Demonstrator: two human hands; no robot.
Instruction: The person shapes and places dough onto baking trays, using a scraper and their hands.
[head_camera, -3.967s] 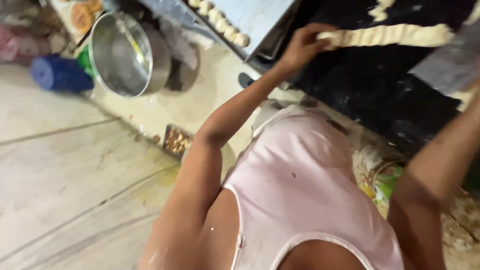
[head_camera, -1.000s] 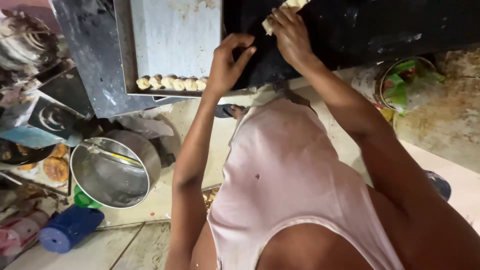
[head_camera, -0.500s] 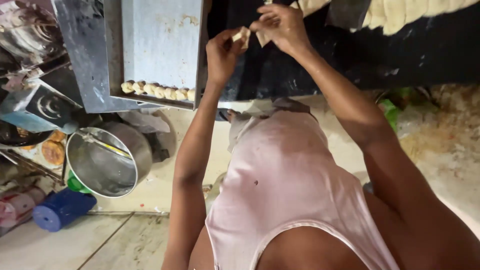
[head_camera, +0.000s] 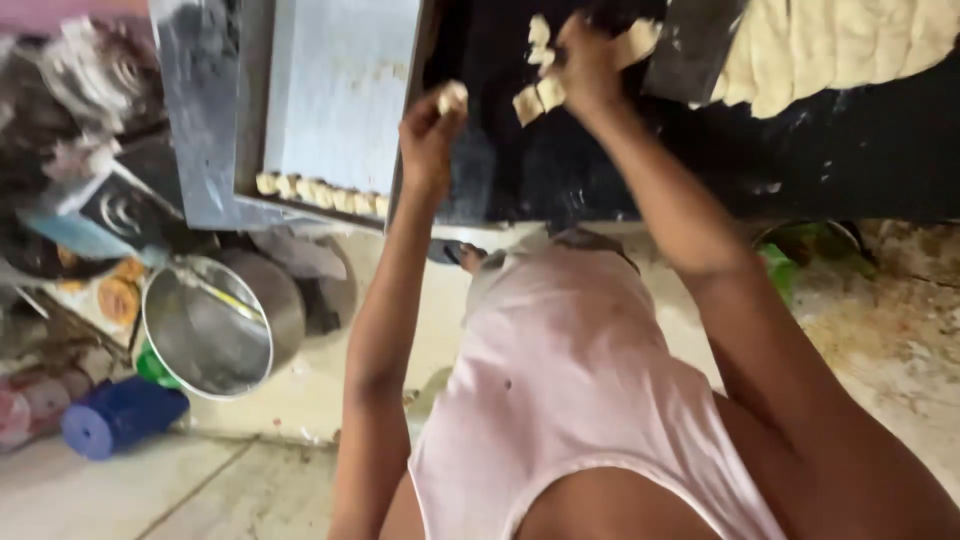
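Observation:
My left hand (head_camera: 428, 135) is closed around a small pale dough piece (head_camera: 452, 97), raised over the left edge of the black worktop (head_camera: 850, 150). Farther right, my right hand (head_camera: 585, 62) reaches onto the worktop and pinches at cut dough pieces (head_camera: 535, 98) lying there. A long roll of pale dough (head_camera: 830, 45) stretches along the top right, beside a metal scraper blade (head_camera: 695, 48). Left of my left hand lies a metal tray (head_camera: 340, 90) with a row of small dough balls (head_camera: 320, 192) along its near edge.
A steel pot (head_camera: 215, 325) stands on the floor at the left, with a blue container (head_camera: 115, 418) in front of it and cluttered items (head_camera: 90, 180) behind. A green thing (head_camera: 800, 255) sits under the worktop at the right. The floor (head_camera: 900, 330) there is dusty.
My hands were together over the worktop edge with dough between them; now they have come apart, the left keeping a small piece and the right reaching to the cut pieces farther right.

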